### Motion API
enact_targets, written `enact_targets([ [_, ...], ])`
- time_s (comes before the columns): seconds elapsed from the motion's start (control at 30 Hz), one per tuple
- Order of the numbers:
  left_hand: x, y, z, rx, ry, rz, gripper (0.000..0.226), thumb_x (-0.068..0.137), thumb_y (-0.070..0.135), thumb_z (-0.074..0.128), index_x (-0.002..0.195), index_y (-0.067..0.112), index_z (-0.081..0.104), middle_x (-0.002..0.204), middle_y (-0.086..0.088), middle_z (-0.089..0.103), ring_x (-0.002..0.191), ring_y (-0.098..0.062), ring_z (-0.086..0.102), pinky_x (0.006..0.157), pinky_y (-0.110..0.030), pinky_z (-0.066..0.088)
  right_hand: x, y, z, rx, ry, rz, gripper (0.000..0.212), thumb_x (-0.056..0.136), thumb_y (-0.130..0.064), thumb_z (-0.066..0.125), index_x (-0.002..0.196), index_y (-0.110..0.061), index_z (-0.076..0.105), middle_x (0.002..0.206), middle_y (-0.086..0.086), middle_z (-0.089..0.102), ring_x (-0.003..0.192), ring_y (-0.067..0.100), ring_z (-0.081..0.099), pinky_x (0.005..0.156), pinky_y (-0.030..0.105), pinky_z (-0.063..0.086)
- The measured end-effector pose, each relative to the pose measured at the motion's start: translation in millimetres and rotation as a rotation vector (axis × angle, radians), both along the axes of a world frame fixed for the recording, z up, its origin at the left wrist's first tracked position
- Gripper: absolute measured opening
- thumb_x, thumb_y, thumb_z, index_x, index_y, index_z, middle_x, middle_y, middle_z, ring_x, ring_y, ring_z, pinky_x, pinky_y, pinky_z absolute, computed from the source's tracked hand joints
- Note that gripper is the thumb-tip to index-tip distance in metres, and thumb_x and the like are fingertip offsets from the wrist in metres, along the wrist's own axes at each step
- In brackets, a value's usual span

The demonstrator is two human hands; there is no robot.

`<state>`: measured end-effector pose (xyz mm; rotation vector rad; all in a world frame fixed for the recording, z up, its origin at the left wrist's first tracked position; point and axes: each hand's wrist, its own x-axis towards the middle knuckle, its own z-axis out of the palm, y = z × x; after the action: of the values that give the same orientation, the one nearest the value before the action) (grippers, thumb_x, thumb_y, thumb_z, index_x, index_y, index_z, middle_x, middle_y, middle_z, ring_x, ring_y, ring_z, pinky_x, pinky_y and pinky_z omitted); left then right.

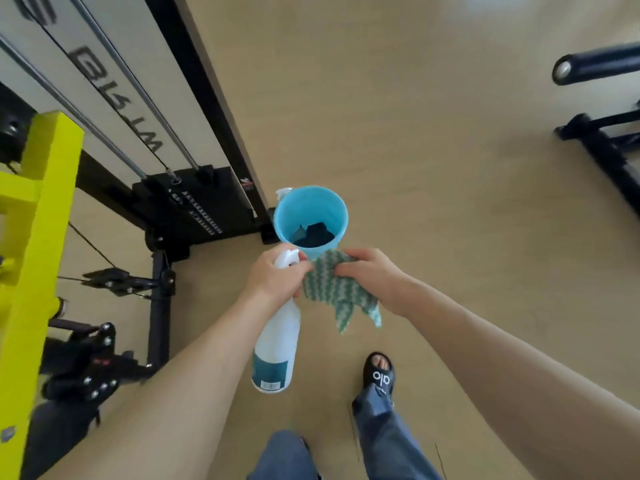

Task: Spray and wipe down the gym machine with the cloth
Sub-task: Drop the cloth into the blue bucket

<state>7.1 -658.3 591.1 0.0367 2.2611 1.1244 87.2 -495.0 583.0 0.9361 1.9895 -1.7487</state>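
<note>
My left hand [277, 277] grips the neck of a white spray bottle [275, 351] with a teal label; the bottle hangs down below the hand and its nozzle points toward the cloth. My right hand [370, 275] pinches a green and white zigzag cloth [337, 292], which droops between the two hands. The fingers of my left hand also touch the cloth's edge. The gym machine [194, 202], a black cable weight stack with white panels, stands to the left.
A blue bucket [284, 209] with something dark inside stands on the beige floor just beyond my hands. A yellow frame [38, 220] and black fittings fill the left edge. Black equipment bars [602, 133] are at the right. My sandalled foot [379, 372] is below.
</note>
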Motion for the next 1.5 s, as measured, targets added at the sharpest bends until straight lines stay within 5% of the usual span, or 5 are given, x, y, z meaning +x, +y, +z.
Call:
enact_targets([
  [0.2, -30.4, 31.8, -40.1, 0.091, 0.017, 0.331, 0.009, 0.095, 0.03, 0.071, 0.094, 0.022, 0.069, 0.081, 0.005, 0.065, 0.072, -0.015, 0.061, 0.064, -0.026, 0.046, -77.9, 46.2, -38.5, 0.029, -0.035, 0.048, 0.027, 0.092, -0.016, 0.06, 0.114, -0.029, 0.07, 0.105, 0.004, 0.074, 0.093, 0.024, 0.072, 0.089, 0.041, 0.059],
  [0.37, -79.1, 56.6, -80.9, 0.138, 0.046, 0.37, 0.011, 0.099, 0.025, 0.066, 0.09, 0.018, 0.065, 0.078, 0.002, 0.064, 0.071, -0.012, 0.059, 0.062, -0.02, 0.045, -147.9, 64.4, -75.7, 0.339, -0.087, 0.265, 0.02, 0.088, -0.012, 0.053, 0.105, -0.014, 0.064, 0.089, 0.004, 0.065, 0.079, 0.027, 0.062, 0.056, 0.027, 0.045],
  [0.7, -188.7, 80.9, -182.9, 0.096, 0.176, 0.342, 0.009, 0.101, 0.035, 0.063, 0.109, 0.035, 0.067, 0.095, 0.009, 0.071, 0.089, -0.01, 0.069, 0.073, -0.023, 0.05, -272.8, 100.2, -195.7, 0.53, -0.131, 0.367, 0.052, 0.096, -0.022, 0.05, 0.147, -0.016, 0.04, 0.133, 0.008, 0.045, 0.102, 0.03, 0.057, 0.076, 0.038, 0.051],
  [0.97, -238.3, 88.3, -333.7, 0.028, 0.209, 0.486, 0.042, 0.106, 0.041, 0.056, 0.146, 0.029, 0.053, 0.129, 0.006, 0.062, 0.116, -0.015, 0.06, 0.1, -0.032, 0.049, -313.2, 106.1, -356.6, 0.409, -0.063, 0.318, 0.038, 0.098, -0.021, 0.046, 0.134, -0.02, 0.057, 0.13, 0.001, 0.06, 0.108, 0.023, 0.057, 0.083, 0.029, 0.045],
  [1.5, -324.2, 63.0, -480.2, 0.12, 0.785, 0.913, 0.038, 0.103, 0.034, 0.052, 0.067, 0.021, 0.055, 0.062, -0.001, 0.063, 0.061, 0.0, 0.06, 0.06, -0.005, 0.044, -416.1, 92.7, -604.9, 0.454, 0.283, 0.361, 0.024, 0.097, -0.019, 0.046, 0.107, -0.014, 0.067, 0.102, 0.004, 0.068, 0.097, 0.026, 0.06, 0.077, 0.032, 0.046],
])
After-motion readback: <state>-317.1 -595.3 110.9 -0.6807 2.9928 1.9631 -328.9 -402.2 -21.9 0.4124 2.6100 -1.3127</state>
